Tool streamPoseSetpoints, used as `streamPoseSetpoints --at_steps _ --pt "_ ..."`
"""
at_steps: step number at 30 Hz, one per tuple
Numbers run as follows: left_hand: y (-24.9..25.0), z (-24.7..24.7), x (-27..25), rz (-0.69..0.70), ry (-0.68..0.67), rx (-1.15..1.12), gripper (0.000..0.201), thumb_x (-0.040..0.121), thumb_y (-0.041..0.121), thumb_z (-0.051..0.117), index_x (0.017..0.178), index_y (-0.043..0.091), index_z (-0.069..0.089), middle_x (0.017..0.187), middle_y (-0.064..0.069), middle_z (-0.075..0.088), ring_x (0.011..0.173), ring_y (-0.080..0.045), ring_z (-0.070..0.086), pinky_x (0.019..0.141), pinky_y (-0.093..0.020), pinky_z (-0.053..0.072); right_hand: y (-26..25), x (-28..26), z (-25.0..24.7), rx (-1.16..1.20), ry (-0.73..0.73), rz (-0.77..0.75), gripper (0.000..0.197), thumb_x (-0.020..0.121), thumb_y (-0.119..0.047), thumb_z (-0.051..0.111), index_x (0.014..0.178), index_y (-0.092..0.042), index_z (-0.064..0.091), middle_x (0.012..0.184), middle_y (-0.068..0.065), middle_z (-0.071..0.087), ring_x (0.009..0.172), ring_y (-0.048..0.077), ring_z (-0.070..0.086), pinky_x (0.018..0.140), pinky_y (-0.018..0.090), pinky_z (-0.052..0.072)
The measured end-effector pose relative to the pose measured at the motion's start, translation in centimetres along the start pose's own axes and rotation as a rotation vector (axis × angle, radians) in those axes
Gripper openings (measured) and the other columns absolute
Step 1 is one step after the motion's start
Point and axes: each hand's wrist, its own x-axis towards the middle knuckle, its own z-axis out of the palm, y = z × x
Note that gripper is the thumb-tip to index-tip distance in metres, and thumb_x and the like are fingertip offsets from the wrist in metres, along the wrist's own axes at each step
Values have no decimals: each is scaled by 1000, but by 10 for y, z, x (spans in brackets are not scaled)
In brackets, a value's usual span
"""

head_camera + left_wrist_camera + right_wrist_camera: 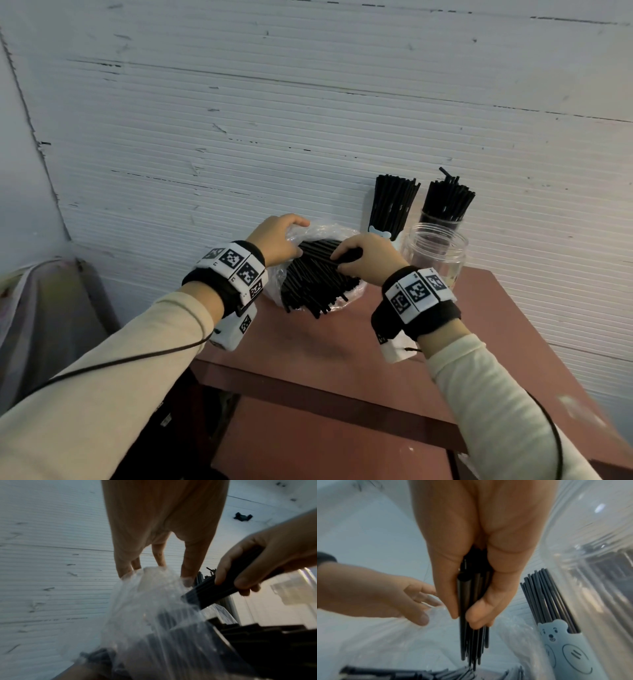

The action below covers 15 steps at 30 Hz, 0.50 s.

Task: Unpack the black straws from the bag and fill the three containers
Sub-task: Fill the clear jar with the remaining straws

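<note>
Right hand (368,258) nearest, fingers curled round a bundle of black straws (471,615) lifted from the plastic bag (298,236). Left hand (277,240) pinches the bag's rim. Empty clear jar (433,253) stands just right of the grip; bundle's axis must tip upright.

No text, label or number is legible.

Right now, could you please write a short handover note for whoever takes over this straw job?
Left hand holds the plastic bag open at its rim.
Right hand grips a bundle of black straws over the bag.
Done: bear container and far jar hold straws.
Left: near clear jar looks empty; many loose straws remain in the bag.
</note>
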Motion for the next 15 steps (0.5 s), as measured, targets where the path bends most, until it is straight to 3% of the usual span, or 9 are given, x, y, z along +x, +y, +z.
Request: streamPoseSetpoints --at_steps 4,6,8,12,15 --pt "18 11 -13 117 81 126 79 72 20 80 141 24 42 150 -8 26 140 -26 24 109 -34 28 0 -24 -22 17 -19 -18 21 79 -10 72 95 -24 75 87 -14 64 73 -1 58 60 5 40" --pt "34 19 -18 250 12 145 86 69 21 81 143 20 39 150 -5 31 139 -22 29 109 -29 27 -2 -34 -32 -10 -29 -39 22 79 -12 72 95 -26 75 85 -13 64 68 -3 55 58 5 37" --pt "49 28 -19 325 -77 146 87 66 22 83 142 18 40 143 -3 42 131 -17 40 102 -22 30 -5 -43 -41 -34 -41 -50 22 79 -14 72 97 -27 75 87 -8 65 67 -2 54 55 5 36" --pt "69 48 -19 422 -153 120 62 64 21 84 117 19 53 104 8 57 96 -11 54 80 -21 37 -13 -61 -55 -59 -84 -87 26 80 -16 72 100 -31 75 85 -11 64 63 -4 55 55 5 39" --pt "80 54 -21 430 -117 64 31 72 18 78 95 21 56 85 6 63 82 -16 62 70 -30 49 -13 -78 -69 -1 -113 -102 34 82 -18 73 111 -34 71 92 -16 65 69 -9 57 64 5 42"
